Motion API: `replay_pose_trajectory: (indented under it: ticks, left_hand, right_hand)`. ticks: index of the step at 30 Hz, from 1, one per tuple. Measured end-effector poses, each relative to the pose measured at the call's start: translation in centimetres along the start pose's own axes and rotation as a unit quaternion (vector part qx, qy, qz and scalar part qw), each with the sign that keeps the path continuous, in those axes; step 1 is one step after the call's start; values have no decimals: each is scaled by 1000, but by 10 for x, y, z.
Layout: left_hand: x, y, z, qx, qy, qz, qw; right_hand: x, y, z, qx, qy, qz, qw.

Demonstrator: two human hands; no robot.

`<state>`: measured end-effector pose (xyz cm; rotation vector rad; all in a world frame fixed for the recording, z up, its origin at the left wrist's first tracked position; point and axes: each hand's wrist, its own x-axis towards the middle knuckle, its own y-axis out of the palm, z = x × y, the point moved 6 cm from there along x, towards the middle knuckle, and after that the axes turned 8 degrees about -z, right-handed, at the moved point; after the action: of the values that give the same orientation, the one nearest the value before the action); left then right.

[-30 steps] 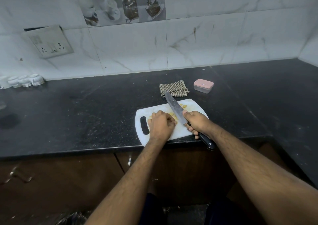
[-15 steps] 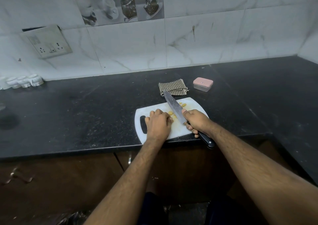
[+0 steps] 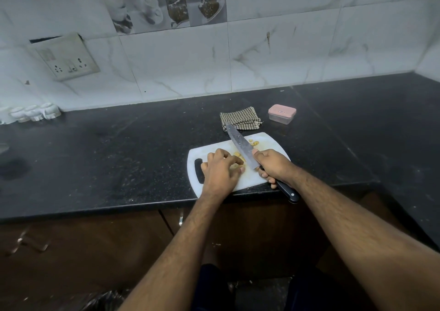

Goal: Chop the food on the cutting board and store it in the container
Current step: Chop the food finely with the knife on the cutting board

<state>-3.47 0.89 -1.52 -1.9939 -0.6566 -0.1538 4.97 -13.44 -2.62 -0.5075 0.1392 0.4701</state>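
A white cutting board (image 3: 270, 141) lies at the counter's front edge. Yellow food (image 3: 238, 157) sits in its middle, with a few cut bits (image 3: 254, 142) farther back. My left hand (image 3: 220, 170) covers the food from the left, its curled fingertips holding the piece down. My right hand (image 3: 273, 165) grips the black handle of a large knife (image 3: 239, 145). The blade slants up and left over the board, just right of my left fingers. A small clear container with a pink lid (image 3: 281, 113) stands closed behind the board to the right.
A folded checked cloth (image 3: 240, 118) lies behind the board, near the knife tip. The black counter (image 3: 119, 158) stretches left and turns a corner at the right. White jars (image 3: 33, 113) stand by the wall at far left. A socket plate (image 3: 66, 57) hangs on the tiles.
My left hand has shifted slightly left along the food, uncovering more yellow pieces beside the blade. The knife stays at nearly the same slant.
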Motion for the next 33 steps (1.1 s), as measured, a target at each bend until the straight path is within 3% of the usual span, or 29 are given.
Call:
replay_pose_trajectory:
  ticks: [18, 22, 27, 33]
  left_hand:
    - [0, 2, 18, 6, -81, -34, 996]
    - [1, -1, 20, -13, -107, -38, 993]
    - [0, -3, 19, -16, -121, -46, 991]
    - [0, -4, 19, -21, -124, -55, 990]
  right_hand:
    - [-5, 1, 2, -28, -26, -14, 999]
    - [-11, 4, 10, -122, -67, -36, 990]
    - [-19, 10, 24, -295, -92, -56, 949]
    - [-26, 11, 32, -365, -110, -73, 922]
